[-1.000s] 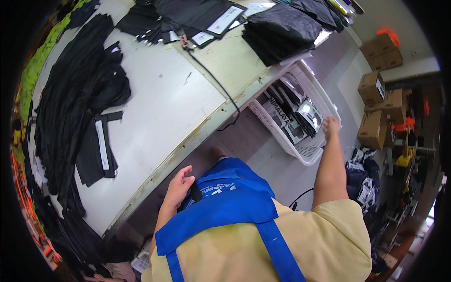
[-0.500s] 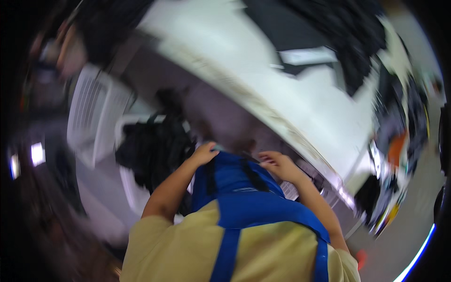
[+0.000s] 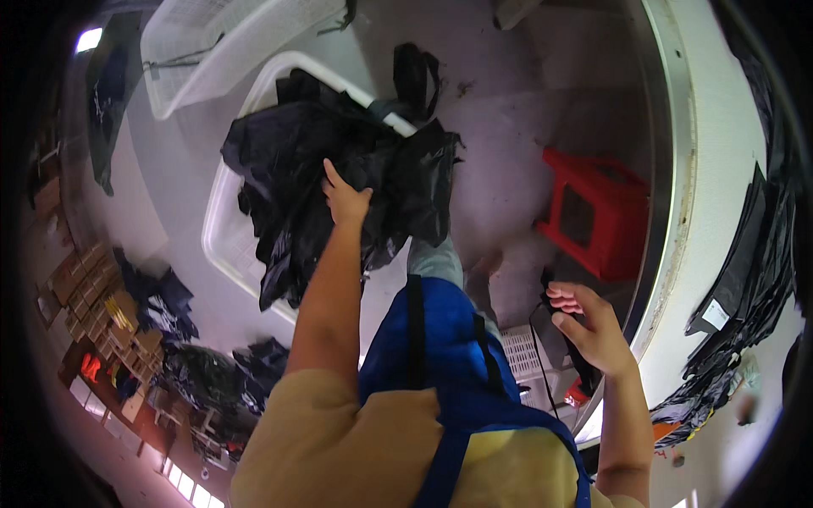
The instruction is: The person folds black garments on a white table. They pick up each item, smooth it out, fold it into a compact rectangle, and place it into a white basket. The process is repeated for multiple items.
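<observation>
My left hand (image 3: 345,199) reaches down and grips a big crumpled bundle of black garments (image 3: 339,144), held above a white plastic basket (image 3: 222,220) on the floor. My right hand (image 3: 589,326) hovers beside the white table's edge (image 3: 677,212), fingers half curled and apart, holding nothing I can make out. A thin black cable (image 3: 535,339) hangs just left of that hand. My blue apron (image 3: 440,339) fills the lower middle.
A red plastic stool (image 3: 597,212) stands under the table. Flat black garments (image 3: 754,262) lie on the tabletop at right. A second white basket (image 3: 229,42) sits at the top, a small white crate (image 3: 525,356) by my legs, cardboard boxes (image 3: 93,288) and dark cloth heaps at left.
My view has swung from the tabletop down to the floor. My left hand left my apron and took hold of the black bundle at the basket; my right hand moved out toward the table edge.
</observation>
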Available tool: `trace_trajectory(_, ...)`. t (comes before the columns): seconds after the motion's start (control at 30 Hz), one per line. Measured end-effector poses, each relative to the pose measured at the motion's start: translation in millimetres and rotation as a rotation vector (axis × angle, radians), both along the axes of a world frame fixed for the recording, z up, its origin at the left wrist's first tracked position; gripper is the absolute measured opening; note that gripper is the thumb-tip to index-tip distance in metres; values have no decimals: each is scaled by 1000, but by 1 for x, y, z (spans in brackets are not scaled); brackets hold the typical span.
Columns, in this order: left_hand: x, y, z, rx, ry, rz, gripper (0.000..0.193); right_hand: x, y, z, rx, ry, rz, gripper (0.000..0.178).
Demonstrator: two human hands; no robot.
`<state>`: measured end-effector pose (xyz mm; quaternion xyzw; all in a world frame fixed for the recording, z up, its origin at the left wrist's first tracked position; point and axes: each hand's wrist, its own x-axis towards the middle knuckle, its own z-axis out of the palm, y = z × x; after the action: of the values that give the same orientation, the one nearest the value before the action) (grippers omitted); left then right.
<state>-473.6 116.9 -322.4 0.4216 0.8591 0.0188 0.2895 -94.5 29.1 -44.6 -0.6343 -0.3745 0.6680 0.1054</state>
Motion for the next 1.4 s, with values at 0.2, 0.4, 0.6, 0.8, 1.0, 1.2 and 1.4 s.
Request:
trace_trajectory(0.2, -25, -67, 59, -143, -468, 72, 36, -26, 8, -28, -105, 246, -162, 35)
trace_trajectory(0.4, -9, -134, 95, -70, -944, 60, 76, -43, -16, -96, 73, -83, 132, 37)
trace_trajectory(0.6, -8, -209, 41, 42, -215, -180, 101, -11, 68, 17, 923, -713, 296, 47)
trace_trajectory(0.8, 40, -159, -43, -450, 67, -569, 92, 67, 64, -1, 947, -1208, 560, 84)
trace_trajectory(1.0, 23, -150, -138, 169, 61, -437, 59, 78, 63, -12, 976, -993, 459, 80)
trace_trajectory(1.2, 28, -61, -165, -33, 320, -482, 67, 80, 59, -1, 959, -1135, 674, 76)
trace_trajectory(1.4, 17, 107, -128, 25, 132, -114, 94, 73, 68, 0, 931, -1131, 642, 79)
